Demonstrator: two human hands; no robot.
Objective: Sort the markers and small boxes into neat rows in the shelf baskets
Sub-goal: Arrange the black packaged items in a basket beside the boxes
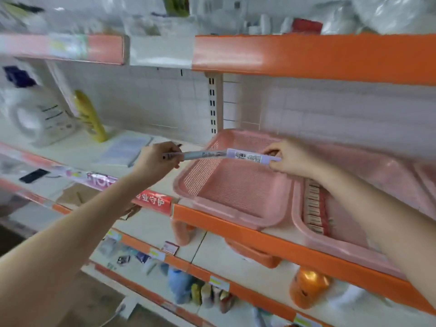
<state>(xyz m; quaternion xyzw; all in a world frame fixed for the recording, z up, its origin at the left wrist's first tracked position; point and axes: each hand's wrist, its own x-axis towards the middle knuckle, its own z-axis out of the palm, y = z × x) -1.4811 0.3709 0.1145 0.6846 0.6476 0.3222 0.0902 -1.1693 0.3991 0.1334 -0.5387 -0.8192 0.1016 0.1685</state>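
Note:
My left hand (158, 159) grips the dark-tipped end of a grey marker (203, 155). Level with it, my right hand (289, 159) pinches the right end of a pale purple marker (250, 156) with a barcode label. The two markers meet end to end above the left pink basket (236, 185), which holds nothing visible. A second pink basket (349, 234) to its right holds a row of small red and white boxes (315, 213) along its left wall, partly hidden by my right forearm.
Both baskets stand on an orange-edged shelf (271, 241). Left of them lie a notebook with a pen (125, 149), a yellow bottle (90, 116) and a white jug (37, 114). Another orange shelf (306, 57) hangs overhead. Bottles and packets fill the lower shelves.

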